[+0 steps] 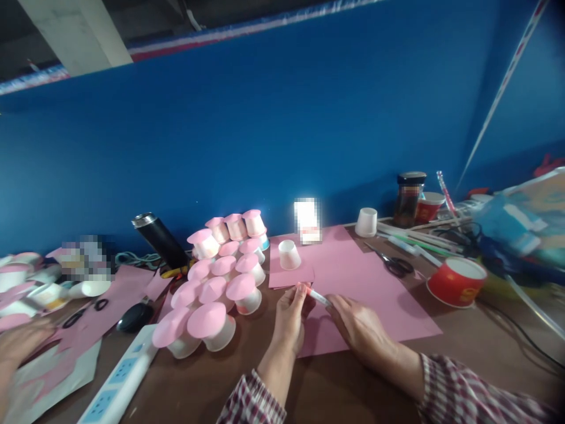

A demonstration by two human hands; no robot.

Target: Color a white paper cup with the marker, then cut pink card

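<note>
Both hands meet on a slim white marker (318, 296) with a red end, held over the pink paper. My left hand (292, 312) pinches it at the red end. Farther along the white barrel, my right hand (357, 324) grips it, its fingertips partly hidden. Beneath lie large pink paper sheets (388, 294), with a smaller stack of pink paper (282, 277) at their left. An upturned white paper cup (289, 255) stands on that stack. Left of my hands, several paper cups with pink cone tops (212, 321) stand in rows.
Scissors (397, 266), a white cup (366, 222) and a red paper bowl (459, 282) are at the right. A dark jar (409, 200) stands behind. On the left are a power strip (119, 377), a black flask (161, 241) and another person's hand (26, 338).
</note>
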